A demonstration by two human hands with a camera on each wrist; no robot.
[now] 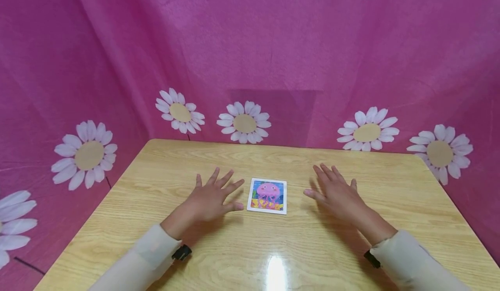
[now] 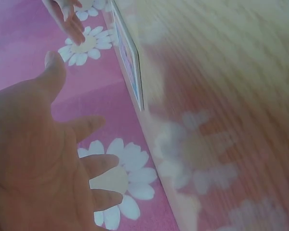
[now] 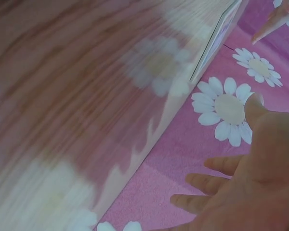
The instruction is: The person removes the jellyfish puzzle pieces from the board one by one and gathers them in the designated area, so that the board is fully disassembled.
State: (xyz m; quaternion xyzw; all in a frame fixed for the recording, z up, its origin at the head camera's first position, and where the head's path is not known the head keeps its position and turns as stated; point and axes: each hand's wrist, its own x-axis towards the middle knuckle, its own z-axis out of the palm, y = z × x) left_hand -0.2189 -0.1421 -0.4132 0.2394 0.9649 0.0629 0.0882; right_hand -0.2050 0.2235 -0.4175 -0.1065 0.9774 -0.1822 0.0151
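Observation:
A square picture puzzle (image 1: 267,196) with a white border lies flat on the table, showing a pink jellyfish over blue water and a yellow bottom. To its left, my left hand (image 1: 211,197) is held with fingers spread, thumb tip close to the border, holding nothing. On the other side my right hand (image 1: 337,195) has its fingers extended, its thumb pointing toward the puzzle across a small gap. The left wrist view shows the puzzle (image 2: 129,60) nearly edge-on beyond the left thumb. From the right wrist, the puzzle (image 3: 216,41) appears as a thin slab near the top.
The light wooden table (image 1: 230,247) has a glossy top with a bright reflection near the front. Behind it and at the sides hangs a pink cloth (image 1: 250,35) printed with large white daisies. Dark straps (image 1: 182,252) show at both sleeve cuffs.

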